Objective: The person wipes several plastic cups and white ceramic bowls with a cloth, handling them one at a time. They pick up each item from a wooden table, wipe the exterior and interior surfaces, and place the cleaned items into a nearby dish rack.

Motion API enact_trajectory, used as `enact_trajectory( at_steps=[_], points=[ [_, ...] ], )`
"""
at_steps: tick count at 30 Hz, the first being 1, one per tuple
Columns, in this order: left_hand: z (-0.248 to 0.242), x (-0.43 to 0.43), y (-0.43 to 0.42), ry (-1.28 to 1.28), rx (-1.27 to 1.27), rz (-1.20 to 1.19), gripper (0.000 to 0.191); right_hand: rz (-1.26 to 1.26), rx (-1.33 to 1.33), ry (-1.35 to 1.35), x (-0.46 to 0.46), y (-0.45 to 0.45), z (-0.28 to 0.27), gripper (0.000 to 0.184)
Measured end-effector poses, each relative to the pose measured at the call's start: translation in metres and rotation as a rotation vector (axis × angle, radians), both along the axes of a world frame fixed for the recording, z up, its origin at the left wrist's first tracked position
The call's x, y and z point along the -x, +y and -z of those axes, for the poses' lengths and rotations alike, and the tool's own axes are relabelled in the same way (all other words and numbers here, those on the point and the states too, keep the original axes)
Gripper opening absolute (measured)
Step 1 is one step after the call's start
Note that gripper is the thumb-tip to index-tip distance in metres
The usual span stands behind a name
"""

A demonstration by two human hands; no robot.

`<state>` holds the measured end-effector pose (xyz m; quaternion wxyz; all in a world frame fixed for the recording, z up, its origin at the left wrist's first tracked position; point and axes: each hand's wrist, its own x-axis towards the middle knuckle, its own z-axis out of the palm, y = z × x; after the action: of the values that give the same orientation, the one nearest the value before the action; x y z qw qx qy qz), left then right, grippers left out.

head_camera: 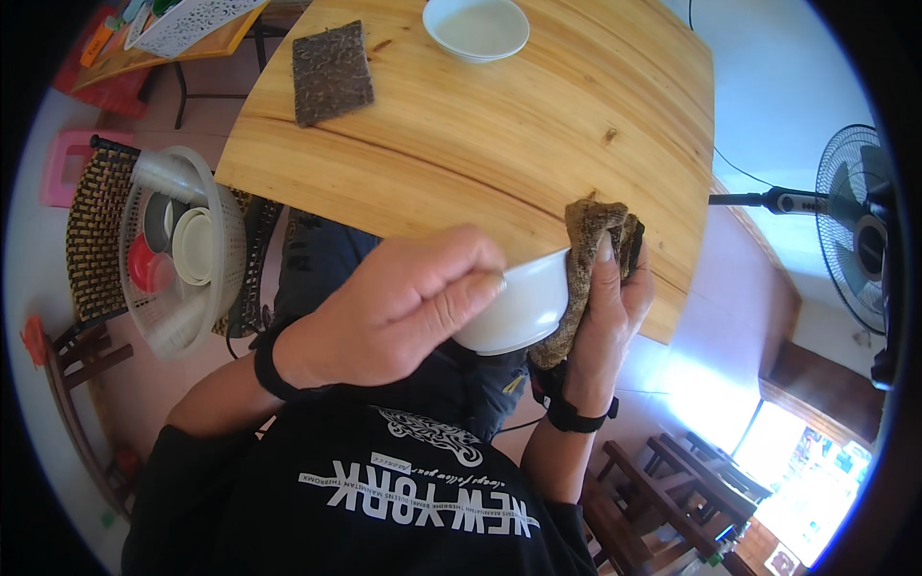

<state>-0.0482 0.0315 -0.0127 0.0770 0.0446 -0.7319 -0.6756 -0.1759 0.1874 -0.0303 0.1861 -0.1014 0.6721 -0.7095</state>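
Note:
My left hand [403,309] grips a white bowl [520,306] by its rim, thumb toward me. The bowl is tilted on its side over the table's near edge. In my right hand [612,302] is a bunched brown cloth [587,273], pressed along the bowl's right side. The thumb lies on top of the cloth, and the fingers behind it are partly hidden. Farther off, a second white bowl [477,29] stands upright on the wooden table [461,137]. A flat dark brown cloth [333,72] lies near the table's left edge.
To my left, a translucent plastic basket [230,252] with several bowls and cups rests on a woven chair [97,237]. A standing fan [857,230] is at the right. Wooden stools [663,497] are at the lower right. A white openwork basket [187,32] sits on another table.

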Motion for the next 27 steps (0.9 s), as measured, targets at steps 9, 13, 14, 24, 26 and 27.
enact_trajectory(
  at_steps=[9, 13, 14, 24, 26, 27],
  points=[
    [0.038, 0.020, 0.006, 0.052, -1.305, -0.382, 0.031, 0.173, 0.006, 0.298, -0.018, -0.009, 0.026, 0.028],
    [0.042, 0.024, 0.012, 0.037, -1.398, -0.410, 0.035, 0.150, -0.110, 0.595, -0.025, -0.011, 0.030, 0.043],
    [0.041, 0.025, 0.014, 0.079, -1.416, -0.363, 0.035, 0.110, -0.118, 0.672, -0.026, -0.010, 0.030, 0.054],
    [0.044, 0.029, 0.020, -0.006, -0.849, -0.485, 0.027, -0.106, -0.336, 0.878, -0.022, -0.012, 0.021, 0.058],
    [0.046, 0.029, 0.020, 0.031, -0.878, -0.440, 0.026, -0.113, -0.306, 0.817, -0.020, -0.011, 0.019, 0.053],
    [0.048, 0.029, 0.019, 0.050, -0.891, -0.417, 0.025, -0.112, -0.280, 0.790, -0.019, -0.011, 0.018, 0.051]
  ],
)
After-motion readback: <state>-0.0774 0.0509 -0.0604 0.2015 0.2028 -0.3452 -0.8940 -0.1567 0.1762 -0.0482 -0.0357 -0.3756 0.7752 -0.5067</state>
